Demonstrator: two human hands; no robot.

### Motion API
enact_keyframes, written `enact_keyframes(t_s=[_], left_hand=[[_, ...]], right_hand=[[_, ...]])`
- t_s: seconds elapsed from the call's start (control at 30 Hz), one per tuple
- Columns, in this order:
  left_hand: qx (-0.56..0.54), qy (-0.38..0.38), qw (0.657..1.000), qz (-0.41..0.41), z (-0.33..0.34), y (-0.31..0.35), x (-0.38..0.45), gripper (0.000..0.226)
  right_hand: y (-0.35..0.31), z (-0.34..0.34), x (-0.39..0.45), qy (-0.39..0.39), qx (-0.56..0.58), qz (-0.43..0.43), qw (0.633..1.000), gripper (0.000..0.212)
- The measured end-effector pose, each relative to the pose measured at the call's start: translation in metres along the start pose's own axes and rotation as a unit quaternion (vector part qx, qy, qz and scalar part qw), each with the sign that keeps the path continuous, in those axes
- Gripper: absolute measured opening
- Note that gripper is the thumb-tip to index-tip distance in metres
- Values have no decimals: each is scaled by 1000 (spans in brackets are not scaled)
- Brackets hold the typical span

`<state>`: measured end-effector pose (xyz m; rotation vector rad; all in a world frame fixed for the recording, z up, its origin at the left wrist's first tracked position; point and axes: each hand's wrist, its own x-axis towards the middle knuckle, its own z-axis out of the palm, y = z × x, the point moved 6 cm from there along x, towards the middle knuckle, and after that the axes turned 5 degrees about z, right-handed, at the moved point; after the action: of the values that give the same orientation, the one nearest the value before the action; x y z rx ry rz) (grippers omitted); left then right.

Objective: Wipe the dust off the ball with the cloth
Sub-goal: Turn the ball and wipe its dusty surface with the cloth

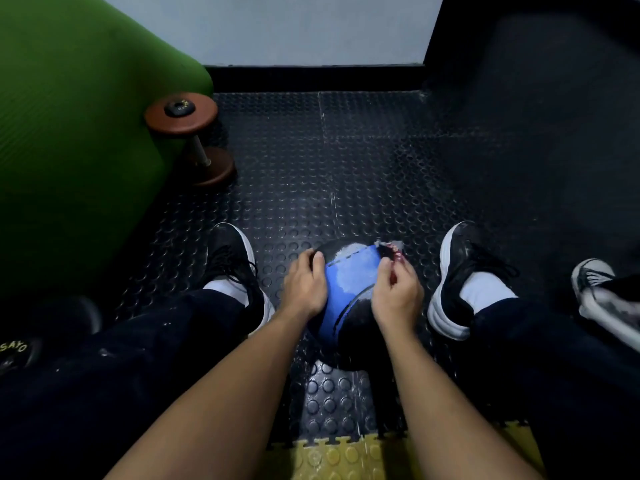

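A black and blue ball (pixel 349 289) with pale dusty patches rests on the studded floor between my feet. My left hand (pixel 304 285) lies against the ball's left side, fingers curled over its top edge. My right hand (pixel 396 289) sits on the ball's right side, fingers pinched on a small dark cloth (pixel 389 251) with red and grey marks at the ball's upper right. Most of the cloth is hidden by my fingers.
A brown dumbbell (pixel 194 136) stands on end at the back left beside a green mat (pixel 69 133). My two black shoes (pixel 232 261) (pixel 464 271) flank the ball. Another person's shoe (pixel 602 299) is at the right. Yellow floor tiles (pixel 332 459) lie near me.
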<state>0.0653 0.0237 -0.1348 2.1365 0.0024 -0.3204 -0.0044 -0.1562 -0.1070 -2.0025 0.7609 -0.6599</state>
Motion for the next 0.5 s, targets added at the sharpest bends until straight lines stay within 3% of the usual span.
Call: enact_keyframes(t_s=[0.13, 0.2, 0.33, 0.43, 0.5], left_hand=[[-11, 16, 1000, -15, -2, 7, -1, 46], [2, 12, 1000, -14, -5, 9, -3, 41], [105, 5, 994, -18, -15, 15, -4, 33], [211, 3, 976, -51, -24, 17, 2, 56], [211, 2, 977, -20, -23, 13, 7, 63]], right_hand=[[-9, 3, -25, -43, -18, -140, 989, 43], [3, -2, -32, -19, -14, -128, 991, 45], [15, -5, -6, 8, 24, -10, 1000, 49], [5, -7, 9, -57, 11, -64, 996, 43], [0, -5, 14, -93, 12, -99, 991, 38]])
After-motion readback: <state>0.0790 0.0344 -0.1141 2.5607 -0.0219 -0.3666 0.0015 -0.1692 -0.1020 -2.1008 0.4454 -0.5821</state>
